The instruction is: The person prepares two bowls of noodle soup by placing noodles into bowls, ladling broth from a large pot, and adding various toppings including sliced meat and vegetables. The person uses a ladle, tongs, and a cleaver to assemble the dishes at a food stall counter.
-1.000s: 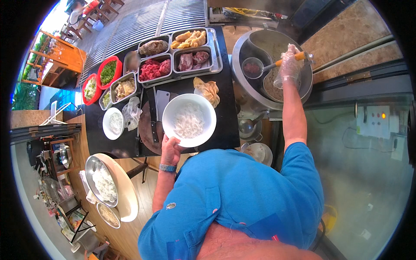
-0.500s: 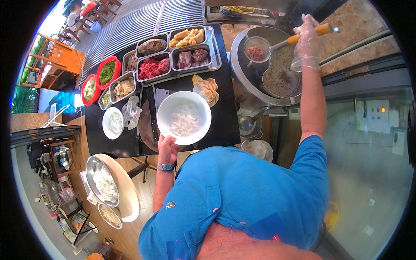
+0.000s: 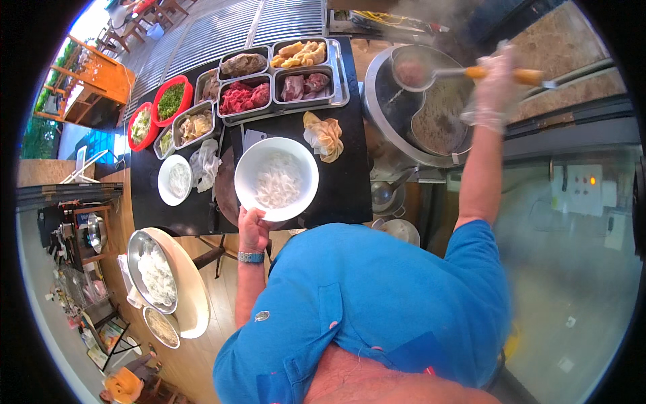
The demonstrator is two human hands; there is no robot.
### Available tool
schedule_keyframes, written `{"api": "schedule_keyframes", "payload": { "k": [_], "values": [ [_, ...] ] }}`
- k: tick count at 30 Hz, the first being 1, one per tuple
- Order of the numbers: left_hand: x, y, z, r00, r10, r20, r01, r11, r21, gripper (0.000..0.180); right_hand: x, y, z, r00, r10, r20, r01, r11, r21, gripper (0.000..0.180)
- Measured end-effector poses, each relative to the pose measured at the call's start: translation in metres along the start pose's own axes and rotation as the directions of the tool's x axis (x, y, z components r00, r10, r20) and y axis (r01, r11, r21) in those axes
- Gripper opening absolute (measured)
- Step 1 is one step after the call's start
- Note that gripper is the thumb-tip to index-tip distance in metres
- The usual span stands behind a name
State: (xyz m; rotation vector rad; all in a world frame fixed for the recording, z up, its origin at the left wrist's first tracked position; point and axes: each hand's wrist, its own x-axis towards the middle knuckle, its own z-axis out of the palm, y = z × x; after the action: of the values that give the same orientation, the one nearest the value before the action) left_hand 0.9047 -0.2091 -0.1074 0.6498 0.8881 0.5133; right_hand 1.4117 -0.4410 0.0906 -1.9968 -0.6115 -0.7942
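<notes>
My left hand [image 3: 253,230] grips the near rim of a white bowl [image 3: 245,172] with pale noodles [image 3: 279,187] in it, above the black table's front edge. On my right, my right hand [image 3: 496,84], in a clear plastic glove, is closed around the orange-brown handle of a strainer ladle [image 3: 447,72]. Pinkish minced meat [image 3: 410,73] sits in its bowl, blurred by motion and steam. The ladle hangs over a large round steel pot [image 3: 374,101] with speckled broth [image 3: 441,121] inside.
Steel trays of meat [image 3: 243,96] line the table's back. Red bowls [image 3: 159,108] of chopped greens, a small white bowl [image 3: 176,180], a knotted yellowish cloth [image 3: 323,137] and a crumpled plastic bag [image 3: 204,165] lie around. A basin of noodles [image 3: 156,273] stands at left.
My right hand and the ladle have shifted right and slightly nearer me, and the ladle is now blurred. More steam rises over the pot. The white bowl sits slightly further left in view.
</notes>
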Motion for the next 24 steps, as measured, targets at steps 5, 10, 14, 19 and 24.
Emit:
{"api": "schedule_keyframes", "payload": {
  "k": [5,10,14,19,24],
  "values": [
    [-0.006,0.0,-0.014,1.0,-0.02,-0.024,0.021,0.999,0.03,0.051,-0.066,0.043,0.064,0.822,0.556,0.123,-0.485,0.571,0.662,0.026],
    [0.003,-0.021,-0.037,0.993,-0.055,-0.106,0.054,0.999,-0.006,0.054,-0.073,0.04,0.048,0.843,0.471,0.259,-0.536,0.707,0.46,0.029],
    [0.024,-0.041,-0.05,0.985,-0.078,-0.151,0.09,0.993,0.075,0.043,-0.074,-0.003,0.042,0.811,0.558,0.178,-0.515,0.535,0.67,0.015],
    [0.039,-0.031,-0.042,0.995,-0.061,-0.074,0.063,0.998,0.024,0.04,-0.083,-0.077,0.012,0.896,0.395,0.203,-0.375,0.427,0.823,0.009],
    [0.043,0.01,0.006,0.998,0.02,0.06,-0.02,1.0,-0.001,0.038,-0.113,-0.163,-0.016,0.987,-0.052,0.149,-0.138,0.169,0.976,0.012]
  ]
}}
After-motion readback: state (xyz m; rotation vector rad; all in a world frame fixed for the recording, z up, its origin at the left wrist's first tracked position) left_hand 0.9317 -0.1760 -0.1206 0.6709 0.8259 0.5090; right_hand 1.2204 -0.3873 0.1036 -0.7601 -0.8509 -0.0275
